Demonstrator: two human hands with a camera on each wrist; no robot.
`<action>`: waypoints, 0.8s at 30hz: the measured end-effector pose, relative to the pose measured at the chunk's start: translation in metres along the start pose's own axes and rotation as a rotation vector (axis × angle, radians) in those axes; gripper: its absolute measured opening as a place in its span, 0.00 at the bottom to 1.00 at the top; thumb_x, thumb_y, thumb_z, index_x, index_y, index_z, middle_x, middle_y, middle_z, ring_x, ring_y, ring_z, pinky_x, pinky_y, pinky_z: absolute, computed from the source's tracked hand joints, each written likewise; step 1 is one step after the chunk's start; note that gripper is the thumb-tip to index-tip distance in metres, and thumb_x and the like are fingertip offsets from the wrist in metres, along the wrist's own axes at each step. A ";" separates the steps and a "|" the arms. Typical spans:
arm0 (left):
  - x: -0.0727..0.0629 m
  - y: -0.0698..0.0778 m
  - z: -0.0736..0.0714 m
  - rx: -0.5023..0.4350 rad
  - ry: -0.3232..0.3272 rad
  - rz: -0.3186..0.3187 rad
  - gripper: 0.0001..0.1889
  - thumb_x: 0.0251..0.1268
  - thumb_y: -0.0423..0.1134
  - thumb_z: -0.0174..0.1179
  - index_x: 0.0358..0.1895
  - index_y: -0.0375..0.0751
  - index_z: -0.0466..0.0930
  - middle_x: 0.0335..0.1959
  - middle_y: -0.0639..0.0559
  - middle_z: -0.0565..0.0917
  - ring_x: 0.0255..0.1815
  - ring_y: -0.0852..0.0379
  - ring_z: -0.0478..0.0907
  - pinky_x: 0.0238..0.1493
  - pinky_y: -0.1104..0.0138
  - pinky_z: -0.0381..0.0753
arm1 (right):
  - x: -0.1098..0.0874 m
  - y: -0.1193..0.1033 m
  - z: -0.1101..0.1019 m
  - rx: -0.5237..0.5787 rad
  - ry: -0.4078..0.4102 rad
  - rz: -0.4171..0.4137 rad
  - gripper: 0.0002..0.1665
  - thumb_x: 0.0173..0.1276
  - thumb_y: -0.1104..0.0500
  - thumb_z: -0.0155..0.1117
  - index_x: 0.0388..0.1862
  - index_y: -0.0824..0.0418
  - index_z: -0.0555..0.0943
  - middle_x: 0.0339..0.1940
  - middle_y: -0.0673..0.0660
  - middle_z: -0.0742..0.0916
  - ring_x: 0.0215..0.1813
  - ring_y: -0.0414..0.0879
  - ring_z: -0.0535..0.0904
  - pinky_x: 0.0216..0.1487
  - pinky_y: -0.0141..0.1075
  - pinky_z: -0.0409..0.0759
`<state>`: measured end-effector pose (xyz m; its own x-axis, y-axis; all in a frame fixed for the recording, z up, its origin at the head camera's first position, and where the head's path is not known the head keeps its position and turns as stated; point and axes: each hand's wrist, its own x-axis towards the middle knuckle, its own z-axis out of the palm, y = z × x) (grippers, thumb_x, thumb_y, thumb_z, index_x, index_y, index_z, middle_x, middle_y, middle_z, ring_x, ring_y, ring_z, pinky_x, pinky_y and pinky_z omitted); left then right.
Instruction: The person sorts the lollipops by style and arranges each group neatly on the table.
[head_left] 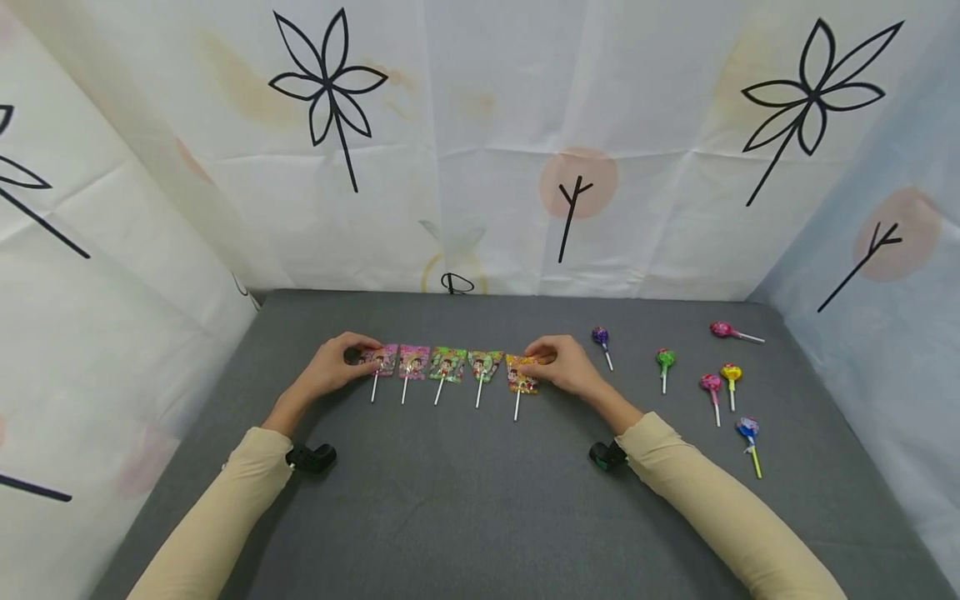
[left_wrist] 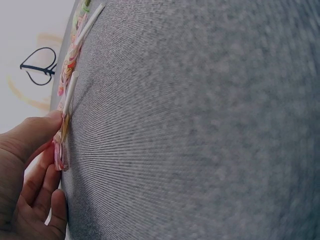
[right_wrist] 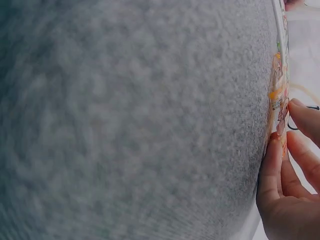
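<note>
Toward the far side of the grey surface (head_left: 450, 508), five flat-wrapped lollipops (head_left: 447, 364) lie in a row between your two hands, every stick aimed roughly at you, which probably keeps the wrappers facing one way. Your left hand (head_left: 330, 367) pinches the outer edge of the leftmost pink lollipop (head_left: 386, 358) between thumb and fingers; your right hand (head_left: 567, 365) likewise pinches the outer side of the orange lollipop (head_left: 521, 373) at the opposite end. Holding them by their wrappers seems to leave the sticks free and steady both ends without touching the inner three. The orange one sits slightly nearer you than its neighbours, with a small gap beside it, so the row dips there. Beyond your right hand, six ball-headed lollipops lie loosely scattered: purple (head_left: 601, 336), green (head_left: 666, 358), red (head_left: 722, 329), yellow (head_left: 731, 372), pink (head_left: 711, 382) and blue (head_left: 747, 427), the last nearest you. They look kept apart because their rounded heads differ from the flat wrappers.
</note>
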<state>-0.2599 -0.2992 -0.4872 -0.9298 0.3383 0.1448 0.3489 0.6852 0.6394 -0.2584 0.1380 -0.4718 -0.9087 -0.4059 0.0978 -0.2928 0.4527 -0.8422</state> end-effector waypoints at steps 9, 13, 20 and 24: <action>0.000 0.000 0.000 0.005 0.004 0.003 0.19 0.68 0.39 0.70 0.57 0.34 0.84 0.55 0.37 0.80 0.58 0.37 0.74 0.59 0.40 0.67 | 0.001 -0.003 0.001 -0.071 0.012 0.012 0.16 0.64 0.62 0.77 0.47 0.69 0.86 0.42 0.60 0.88 0.44 0.54 0.84 0.45 0.49 0.80; 0.000 0.001 0.000 0.010 0.003 0.005 0.19 0.67 0.39 0.70 0.57 0.34 0.83 0.55 0.37 0.80 0.58 0.37 0.74 0.59 0.40 0.67 | 0.001 -0.002 0.000 -0.078 0.012 0.007 0.16 0.64 0.62 0.77 0.47 0.70 0.86 0.42 0.60 0.88 0.44 0.54 0.84 0.45 0.48 0.80; 0.000 0.001 0.000 0.011 0.002 0.008 0.19 0.67 0.39 0.70 0.57 0.33 0.83 0.54 0.37 0.80 0.58 0.37 0.74 0.59 0.40 0.67 | -0.004 0.000 -0.012 0.005 -0.002 0.002 0.17 0.66 0.63 0.75 0.50 0.72 0.84 0.45 0.63 0.87 0.47 0.54 0.83 0.44 0.44 0.78; 0.000 0.002 -0.001 0.012 0.003 0.008 0.19 0.67 0.39 0.70 0.57 0.33 0.84 0.54 0.37 0.81 0.57 0.38 0.74 0.59 0.40 0.68 | -0.011 0.002 -0.026 0.061 -0.028 -0.026 0.19 0.69 0.63 0.72 0.54 0.73 0.82 0.48 0.64 0.86 0.48 0.55 0.83 0.44 0.42 0.79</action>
<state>-0.2596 -0.2986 -0.4856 -0.9274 0.3419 0.1518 0.3575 0.6901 0.6293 -0.2572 0.1641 -0.4605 -0.8919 -0.4397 0.1060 -0.2971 0.3928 -0.8703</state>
